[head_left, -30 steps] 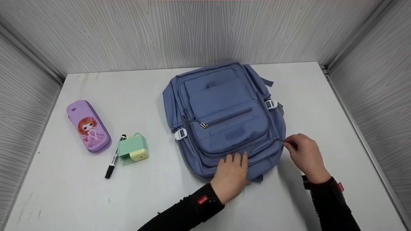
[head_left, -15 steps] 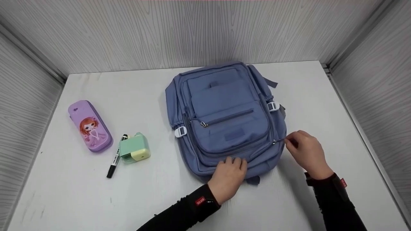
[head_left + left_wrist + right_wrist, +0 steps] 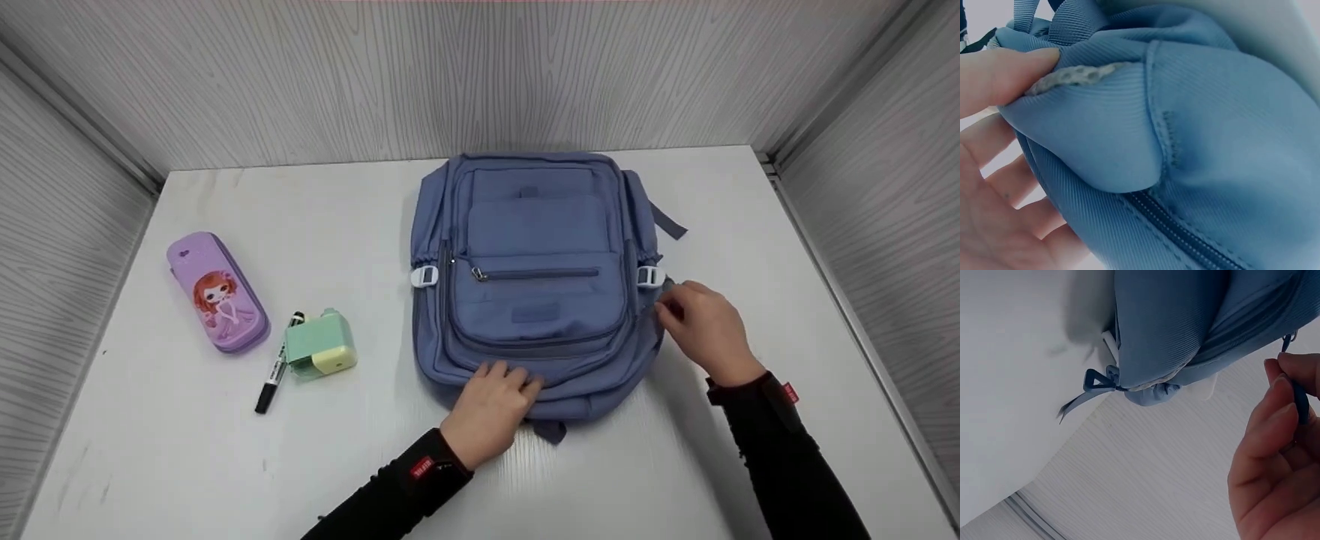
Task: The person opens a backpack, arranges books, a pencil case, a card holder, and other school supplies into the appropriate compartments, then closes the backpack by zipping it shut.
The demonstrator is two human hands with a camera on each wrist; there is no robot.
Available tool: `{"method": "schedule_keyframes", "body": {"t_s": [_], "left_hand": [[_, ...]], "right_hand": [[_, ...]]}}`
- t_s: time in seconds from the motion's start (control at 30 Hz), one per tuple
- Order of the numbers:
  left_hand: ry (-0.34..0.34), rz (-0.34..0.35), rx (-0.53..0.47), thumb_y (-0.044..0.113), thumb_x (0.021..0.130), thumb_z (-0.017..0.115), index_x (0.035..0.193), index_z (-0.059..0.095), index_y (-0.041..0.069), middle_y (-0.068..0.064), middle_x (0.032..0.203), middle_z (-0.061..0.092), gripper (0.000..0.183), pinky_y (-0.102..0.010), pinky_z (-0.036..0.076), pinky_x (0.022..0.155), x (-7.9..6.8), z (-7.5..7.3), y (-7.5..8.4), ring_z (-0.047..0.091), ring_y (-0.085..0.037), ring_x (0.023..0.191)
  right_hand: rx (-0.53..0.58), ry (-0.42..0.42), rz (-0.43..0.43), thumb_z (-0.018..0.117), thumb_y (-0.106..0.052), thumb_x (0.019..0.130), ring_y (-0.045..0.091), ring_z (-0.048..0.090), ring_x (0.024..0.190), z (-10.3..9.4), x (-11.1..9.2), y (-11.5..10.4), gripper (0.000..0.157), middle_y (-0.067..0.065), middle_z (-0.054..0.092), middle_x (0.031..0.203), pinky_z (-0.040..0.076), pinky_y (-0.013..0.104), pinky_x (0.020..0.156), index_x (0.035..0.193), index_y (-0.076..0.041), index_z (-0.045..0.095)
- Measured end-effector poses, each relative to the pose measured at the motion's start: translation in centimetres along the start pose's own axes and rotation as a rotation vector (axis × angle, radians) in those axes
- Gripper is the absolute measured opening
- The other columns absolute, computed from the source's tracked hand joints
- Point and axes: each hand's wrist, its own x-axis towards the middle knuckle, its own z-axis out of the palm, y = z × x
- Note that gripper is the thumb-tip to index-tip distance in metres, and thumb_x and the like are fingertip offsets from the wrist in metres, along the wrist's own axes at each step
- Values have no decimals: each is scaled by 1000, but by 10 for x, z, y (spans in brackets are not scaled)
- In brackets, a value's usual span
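A blue backpack (image 3: pixel 540 225) lies front side up on the white table. My left hand (image 3: pixel 487 412) grips its bottom edge, and in the left wrist view the thumb (image 3: pixel 1010 76) presses the fabric from one side with the fingers on the other. A dark zipper (image 3: pixel 1179 230) runs close by there. At the bag's right side my right hand (image 3: pixel 709 330) pinches a zipper pull (image 3: pixel 1301 402), whose dark tab shows between thumb and fingers in the right wrist view. In the head view that pull is mostly hidden by the fingers.
To the left lie a purple pencil case (image 3: pixel 217 292), a black-and-white marker (image 3: pixel 277 367) and a green-and-yellow box-like item (image 3: pixel 321 345) touching the marker. Grey wood-grain panels (image 3: pixel 450 75) border the table (image 3: pixel 187 450). A strap end (image 3: pixel 667 223) sticks out beside the backpack.
The backpack has turned from tilted to nearly straight. My right hand has moved away from me along the bag's right side with the zipper pull. My left hand has shifted left along the bottom edge.
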Motion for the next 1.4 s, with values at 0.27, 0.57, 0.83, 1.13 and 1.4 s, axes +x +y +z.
{"method": "schedule_keyframes", "body": {"t_s": [0.27, 0.57, 0.83, 1.13, 1.4], "left_hand": [[6, -5, -57, 2, 81, 68, 113, 75, 15, -2, 103, 73, 36, -45, 59, 88, -10, -2, -9, 66, -23, 94], [0, -11, -88, 0, 79, 69, 115, 74, 16, -3, 107, 73, 40, -46, 58, 91, -14, -2, -9, 67, -24, 97], [15, -19, -134, 3, 81, 68, 123, 69, 16, -3, 114, 71, 45, -42, 55, 94, -21, 1, -15, 65, -23, 104], [32, -63, -202, 5, 73, 72, 135, 61, 14, -7, 126, 65, 64, -42, 50, 102, -31, -1, -24, 62, -24, 115], [62, -144, -237, 39, 80, 80, 138, 58, 13, -11, 136, 60, 67, -53, 45, 107, -44, -15, -36, 56, -28, 126]], "right_hand": [[-21, -6, 20, 63, -3, 90, 34, 63, 72, 3, 42, 13, 10, 21, 67, 85, 49, 50, 63, 89, 4, 70], [-56, -26, 84, 55, -2, 91, 42, 63, 77, 8, 88, 30, 16, 27, 66, 88, 50, 56, 68, 91, 6, 68], [-31, -115, 43, 59, -2, 92, 41, 61, 81, 6, 87, 33, 14, 27, 64, 90, 48, 53, 71, 93, 8, 69], [-11, -113, -310, 79, -4, 81, 42, 59, 105, -6, 44, -10, 28, 25, 64, 112, 50, 53, 91, 105, 4, 69], [50, -322, -606, 82, -24, 81, 26, 60, 102, 6, 0, -63, 22, 10, 64, 113, 52, 42, 86, 94, -12, 69]]}}
